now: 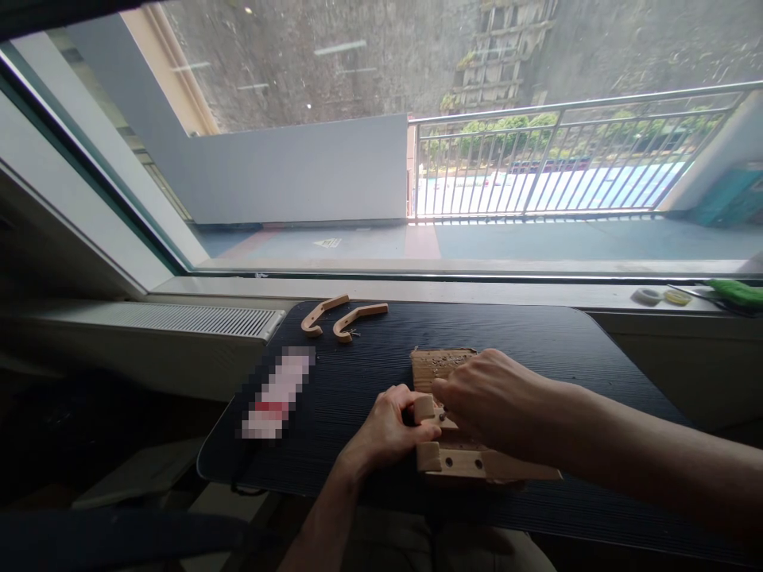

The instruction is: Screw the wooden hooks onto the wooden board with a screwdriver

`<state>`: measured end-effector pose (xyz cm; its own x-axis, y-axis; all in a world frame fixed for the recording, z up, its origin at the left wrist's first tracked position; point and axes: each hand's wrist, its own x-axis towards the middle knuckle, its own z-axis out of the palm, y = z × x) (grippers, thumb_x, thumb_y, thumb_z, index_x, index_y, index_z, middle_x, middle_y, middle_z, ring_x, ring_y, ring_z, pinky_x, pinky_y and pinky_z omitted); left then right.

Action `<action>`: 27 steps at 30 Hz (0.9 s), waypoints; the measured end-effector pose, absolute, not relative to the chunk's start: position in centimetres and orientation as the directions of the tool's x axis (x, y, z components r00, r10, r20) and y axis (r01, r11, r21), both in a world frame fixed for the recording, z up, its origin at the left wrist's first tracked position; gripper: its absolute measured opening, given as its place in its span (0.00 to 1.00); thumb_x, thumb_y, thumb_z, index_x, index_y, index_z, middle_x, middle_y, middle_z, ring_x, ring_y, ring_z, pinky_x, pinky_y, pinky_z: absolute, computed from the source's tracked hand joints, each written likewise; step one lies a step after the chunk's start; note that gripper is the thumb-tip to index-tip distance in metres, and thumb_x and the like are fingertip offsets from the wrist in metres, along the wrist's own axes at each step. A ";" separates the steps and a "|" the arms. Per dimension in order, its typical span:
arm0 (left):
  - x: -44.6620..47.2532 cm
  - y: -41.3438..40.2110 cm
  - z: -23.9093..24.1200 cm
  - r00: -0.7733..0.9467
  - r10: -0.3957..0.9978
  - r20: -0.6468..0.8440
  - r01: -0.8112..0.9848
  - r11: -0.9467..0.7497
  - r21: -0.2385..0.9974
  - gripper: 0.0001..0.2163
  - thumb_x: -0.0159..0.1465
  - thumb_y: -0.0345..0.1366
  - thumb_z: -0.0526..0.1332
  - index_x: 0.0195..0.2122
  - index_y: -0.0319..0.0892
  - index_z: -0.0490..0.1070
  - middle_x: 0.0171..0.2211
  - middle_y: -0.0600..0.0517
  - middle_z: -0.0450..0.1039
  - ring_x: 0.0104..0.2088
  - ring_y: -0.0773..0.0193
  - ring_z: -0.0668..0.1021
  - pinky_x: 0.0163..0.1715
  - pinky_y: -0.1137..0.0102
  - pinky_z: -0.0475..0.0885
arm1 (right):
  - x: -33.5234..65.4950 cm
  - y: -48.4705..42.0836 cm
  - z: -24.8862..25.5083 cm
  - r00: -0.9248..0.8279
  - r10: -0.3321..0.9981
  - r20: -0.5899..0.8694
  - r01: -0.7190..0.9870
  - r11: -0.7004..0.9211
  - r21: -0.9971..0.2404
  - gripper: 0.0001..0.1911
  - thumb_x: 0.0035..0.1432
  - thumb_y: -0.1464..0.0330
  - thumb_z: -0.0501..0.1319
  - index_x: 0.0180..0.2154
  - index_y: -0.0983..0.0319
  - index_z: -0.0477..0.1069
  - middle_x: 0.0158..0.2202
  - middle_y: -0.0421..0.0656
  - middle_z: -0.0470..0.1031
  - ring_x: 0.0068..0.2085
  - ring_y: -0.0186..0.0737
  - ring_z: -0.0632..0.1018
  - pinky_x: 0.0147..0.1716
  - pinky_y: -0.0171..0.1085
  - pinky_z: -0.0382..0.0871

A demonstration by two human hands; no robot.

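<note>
**Two on the board (432, 367), two off to the side**

We have our left hand (390, 425) mostly closed, thumb and fingers pinching the blunt end of one wooden piece (424, 407) that lies on the board. Our right hand (492, 393) is curled over that same piece, beside one small screw (443, 416) (its fingertips are hidden, so we cannot tell what it holds). Just nearer to us, a second wooden piece (429, 457) also lies on the board, showing two dark round spots.

At the tabletop's (351, 397) far left we count two curved wooden hooks (358, 315) side by side, with a few small screws (354, 334) by one. One pixelated pinkish item (283, 389) lies nearer. The windowsill (477, 292) carries two tape rolls (647, 295) and one green item (736, 292).
</note>
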<state>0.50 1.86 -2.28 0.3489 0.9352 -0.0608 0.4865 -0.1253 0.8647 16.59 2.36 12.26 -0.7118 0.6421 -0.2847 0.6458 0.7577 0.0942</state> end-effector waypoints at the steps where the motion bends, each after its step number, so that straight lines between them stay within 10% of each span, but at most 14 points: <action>1: 0.5 1.8 -2.2 0.349 0.935 -0.065 0.489 -0.122 0.864 0.08 0.52 0.38 0.66 0.31 0.42 0.74 0.31 0.54 0.67 0.36 0.63 0.69 0.35 0.72 0.64 | 16.6 2.3 12.4 -0.715 0.642 -0.277 0.646 0.758 0.090 0.06 0.54 0.78 0.61 0.35 0.65 0.73 0.32 0.46 0.75 0.33 0.41 0.77 0.22 0.35 0.53; 27: 0.6 1.8 -2.0 0.351 0.934 -0.068 0.499 -0.125 0.858 0.08 0.52 0.39 0.65 0.29 0.41 0.72 0.30 0.54 0.66 0.34 0.64 0.69 0.34 0.72 0.64 | 16.2 2.3 12.7 -0.698 0.637 -0.327 0.656 0.752 0.063 0.08 0.53 0.79 0.62 0.37 0.65 0.74 0.31 0.45 0.76 0.34 0.42 0.78 0.22 0.34 0.53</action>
<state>0.56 1.79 -2.04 0.3509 0.9339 -0.0681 0.4990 -0.1250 0.8575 16.24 2.26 12.74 -0.6984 0.6367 -0.3270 0.6562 0.7519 0.0625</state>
